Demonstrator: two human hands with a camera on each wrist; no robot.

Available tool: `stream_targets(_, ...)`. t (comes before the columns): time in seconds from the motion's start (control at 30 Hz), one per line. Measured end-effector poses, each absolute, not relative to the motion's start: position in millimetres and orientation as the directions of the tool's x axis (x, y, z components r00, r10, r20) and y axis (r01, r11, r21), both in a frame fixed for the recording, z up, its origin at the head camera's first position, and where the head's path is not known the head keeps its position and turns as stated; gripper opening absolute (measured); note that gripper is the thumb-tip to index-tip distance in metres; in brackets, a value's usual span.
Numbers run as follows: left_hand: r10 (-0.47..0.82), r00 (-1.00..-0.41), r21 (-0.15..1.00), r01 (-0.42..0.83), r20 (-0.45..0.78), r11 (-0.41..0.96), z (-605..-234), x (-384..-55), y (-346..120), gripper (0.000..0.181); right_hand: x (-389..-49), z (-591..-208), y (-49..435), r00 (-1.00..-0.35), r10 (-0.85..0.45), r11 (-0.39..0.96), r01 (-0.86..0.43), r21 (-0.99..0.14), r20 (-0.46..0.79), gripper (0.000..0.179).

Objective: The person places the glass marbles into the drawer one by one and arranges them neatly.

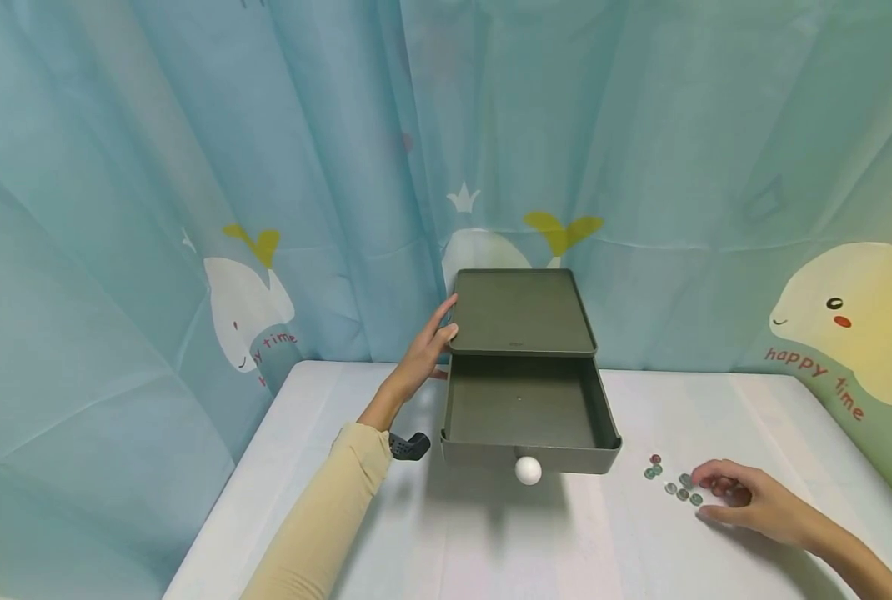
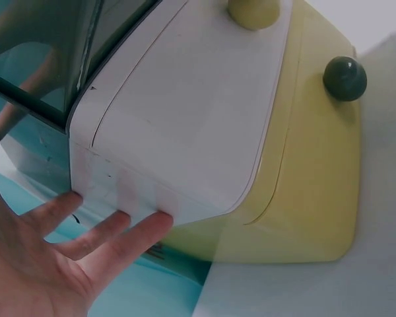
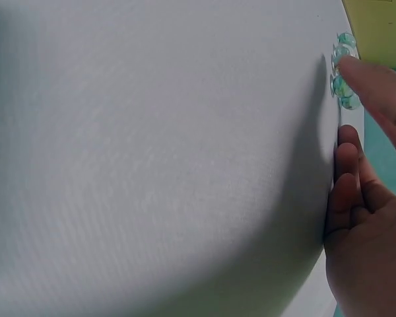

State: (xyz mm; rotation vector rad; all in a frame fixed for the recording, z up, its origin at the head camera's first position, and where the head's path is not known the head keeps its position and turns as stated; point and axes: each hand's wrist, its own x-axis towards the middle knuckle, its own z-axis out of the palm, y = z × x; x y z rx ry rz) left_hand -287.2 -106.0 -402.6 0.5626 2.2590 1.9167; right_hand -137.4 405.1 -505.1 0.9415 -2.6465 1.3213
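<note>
Glass marbles [image 1: 683,494] loose on the white surface [image 1: 506,542], front right, seven showing from overhead, mostly clear-greenish plus one reddish one set a little further back. Right beside those, right hand [image 1: 769,504] low over the surface: thumb and index apart with the nearest marbles around the gap, other fingers loosely curled. Can't tell if actually touching one, even from the right wrist view. Over at front left, tan sleeve [image 1: 326,517] reaching in, with a black device [image 1: 410,447] at the wrist.

Next up, a round white knob [image 1: 528,471] on the front of a dark green drawer [image 1: 521,408], pulled well out and hanging over the surface, left of the marbles. Lower down in the same stack, per the left wrist view: white drawer [image 2: 185,99] with a pale yellow knob [image 2: 254,12], then yellow drawer [image 2: 317,172] with a dark green knob [image 2: 345,78].

Left hand [image 1: 414,360] at the left side of the stack, fingers spread, tips against the white drawer's side. Behind the open drawer, flat green top [image 1: 521,312]. Way at the back, blue-green curtain [image 1: 341,125] with whale prints [image 1: 854,308] and red "happy time" lettering [image 1: 797,359].
</note>
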Motion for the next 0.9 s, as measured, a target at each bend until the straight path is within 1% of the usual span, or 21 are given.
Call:
stream_targets(0.13,0.359,-0.922,0.971,0.203,0.145,0.129,-402.6,-287.4,-106.2,0.059,-136.2,-505.1,404.7,-0.827,-0.49,0.477,-0.52,-0.709,0.278,0.037)
stream_targets(0.43,0.361,-0.922,0.971,0.2,0.142,0.131,-402.8,-287.1,-106.8,0.06,-135.1,-508.1,403.2,-0.835,-0.464,0.501,-0.522,-0.69,0.295,0.036)
stream_targets(0.9,0.363,-0.921,0.973,0.195,0.138,0.127,-403.0,-286.6,-106.9,0.06,-133.8,-507.1,401.1,-0.865,-0.429,0.549,-0.478,-0.685,0.26,0.029)
